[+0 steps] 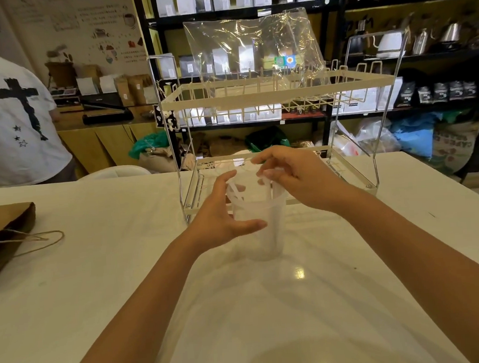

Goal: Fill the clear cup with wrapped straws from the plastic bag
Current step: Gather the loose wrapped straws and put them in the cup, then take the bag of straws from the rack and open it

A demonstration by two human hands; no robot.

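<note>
A clear cup stands upright on the white table, just in front of a wire rack. Several white wrapped straws stick out of its top. My left hand wraps around the cup's left side, thumb across its front. My right hand hovers over the rim, its fingers pinched on the tops of the straws. A clear plastic bag sits upright on the rack's upper shelf; I cannot tell whether any straws are in it.
The two-tier wire rack stands right behind the cup. A brown paper bag with twine handles lies at the table's left edge. A person in a white shirt stands beyond the far left. Shelves fill the background.
</note>
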